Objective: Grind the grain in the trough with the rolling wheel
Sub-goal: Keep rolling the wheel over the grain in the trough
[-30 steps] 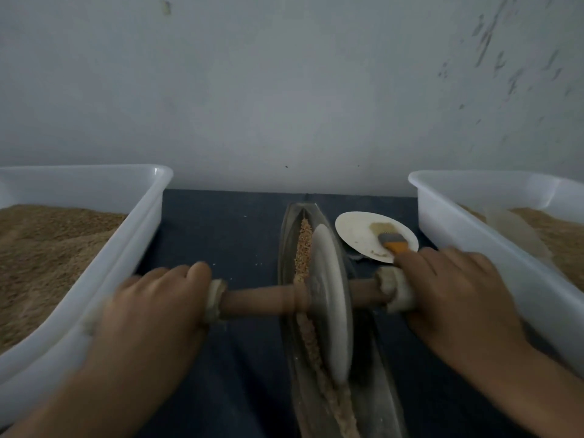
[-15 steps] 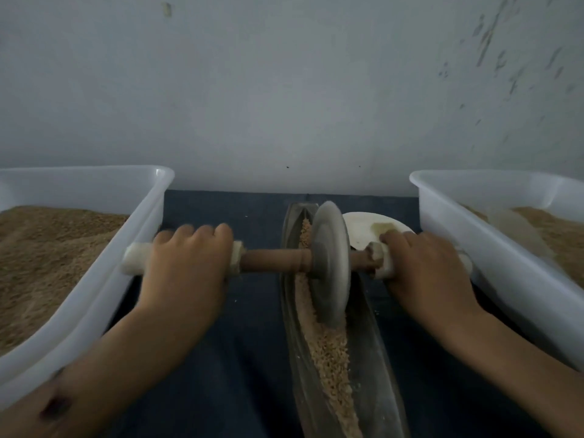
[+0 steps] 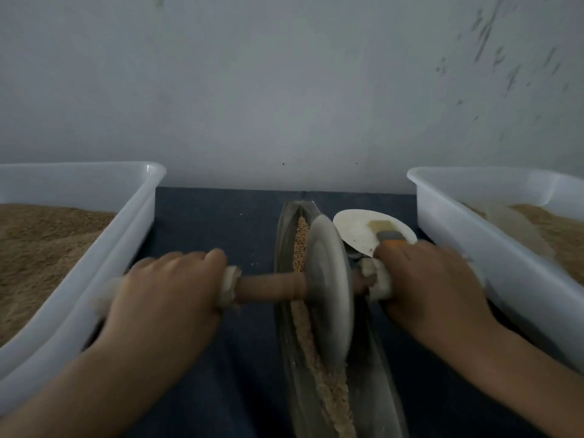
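Wheel (image 3: 328,289) is sitting upright in the trough (image 3: 286,235) about mid-length, having rolled back toward the person from the far end where it was half a second ago, so the brush (image 3: 387,233) on the plate (image 3: 354,229) is showing again. Left hand (image 3: 164,298) and right hand (image 3: 429,286) are both still curling tight around the wrapped ends of the axle (image 3: 268,287). Grain (image 3: 301,245) is lying along the trough ahead of and behind the wheel, left bin (image 3: 126,229) and right bin (image 3: 493,245) unmoved.
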{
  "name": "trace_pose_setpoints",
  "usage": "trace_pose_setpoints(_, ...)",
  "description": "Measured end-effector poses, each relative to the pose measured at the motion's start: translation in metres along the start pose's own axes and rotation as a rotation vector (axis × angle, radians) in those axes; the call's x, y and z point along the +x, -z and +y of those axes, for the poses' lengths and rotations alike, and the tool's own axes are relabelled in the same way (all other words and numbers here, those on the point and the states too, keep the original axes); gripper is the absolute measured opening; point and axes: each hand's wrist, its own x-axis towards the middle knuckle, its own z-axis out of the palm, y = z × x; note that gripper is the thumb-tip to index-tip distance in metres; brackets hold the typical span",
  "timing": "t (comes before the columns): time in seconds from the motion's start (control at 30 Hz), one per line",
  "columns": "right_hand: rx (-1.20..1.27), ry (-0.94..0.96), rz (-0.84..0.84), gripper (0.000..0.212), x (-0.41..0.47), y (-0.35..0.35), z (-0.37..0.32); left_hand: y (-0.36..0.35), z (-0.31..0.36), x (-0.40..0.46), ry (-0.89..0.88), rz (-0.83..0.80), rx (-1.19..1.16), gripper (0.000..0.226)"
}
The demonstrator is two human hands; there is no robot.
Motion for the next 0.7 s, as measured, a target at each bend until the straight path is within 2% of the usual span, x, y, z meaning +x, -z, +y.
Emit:
trace_pose_setpoints(0.13, -0.036, -0.073, 0.066, 0.037, 0.039, -0.037, 0.009, -0.012, 0.011, 0.041, 0.083, 0.099, 0.037, 0.028)
trace_pose_setpoints(0.3, -0.017, -0.165, 0.1, 0.028, 0.056, -0.062, 0.01, -0.014, 0.021, 0.066, 0.165, 0.083, 0.086, 0.023)
trace_pose_setpoints(0.4, 0.013, -0.129, 0.117, 0.027, 0.038, -0.053, 0.008, -0.01, 0.019, 0.052, 0.077, 0.152, 0.08, 0.027)
trace_pose_setpoints(0.5, 0.037, -0.104, 0.039, 0.025, 0.012, -0.027, 0.003, 0.001, 0.015, 0.024, -0.063, 0.205, -0.036, 0.037)
trace_pose_setpoints(0.6, 0.026, -0.044, 0.019, 0.039, -0.017, 0.007, -0.003, 0.013, 0.005, -0.009, -0.174, 0.157, -0.165, 0.043)
trace_pose_setpoints(0.7, -0.003, 0.042, -0.009, 0.044, -0.035, 0.032, -0.003, 0.028, -0.003, -0.031, -0.249, 0.092, -0.257, 0.052)
